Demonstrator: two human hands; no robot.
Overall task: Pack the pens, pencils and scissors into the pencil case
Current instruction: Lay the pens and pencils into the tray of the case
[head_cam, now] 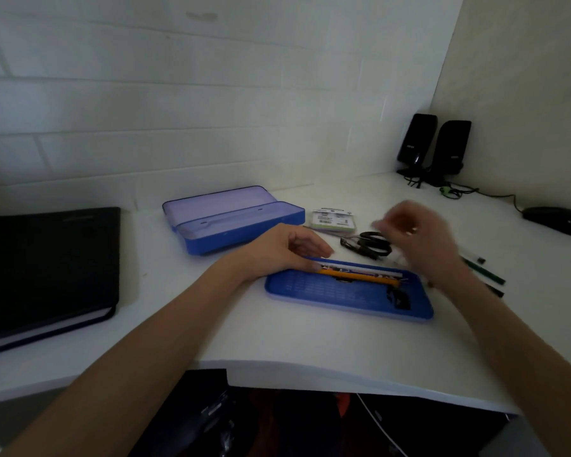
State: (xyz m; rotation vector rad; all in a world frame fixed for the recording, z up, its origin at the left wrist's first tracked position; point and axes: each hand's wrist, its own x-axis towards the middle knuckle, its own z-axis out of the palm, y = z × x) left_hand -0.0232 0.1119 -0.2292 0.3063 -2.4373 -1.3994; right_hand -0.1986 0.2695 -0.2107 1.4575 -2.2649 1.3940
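A black notebook [47, 268] lies closed at the far left of the white desk [277, 338], its page edges showing pale along the near side. Further right, an open blue pencil case [234, 222] sits toward the wall, hinged lid tipped back, its inside pale and see-through at the lid. The left hand [287, 249] reaches in next, resting at the left end of a shallow blue tray [346, 295] that lies nearer the desk edge; its fingers are stretched out fairly straight and loose, the tips touching the tray's far rim and the end of the things in it, gripping nothing that I can make out. Inside the tray, along the far side, lie a yellow pencil [356, 276] and a white pen [363, 268] side by side, with a small dark item at the right end that I cannot identify. Behind the tray sits a small packet with a printed label [333, 219], and just right of it black-handled scissors [371, 244] lie flat on the desk. The right hand [412, 235] hovers above the scissors, blurred; whether it holds anything I cannot tell. Beyond its wrist a few green and dark pens [485, 275] lie on the desk. Far right stand two black speakers [435, 146] in the corner and a black mouse [557, 221]
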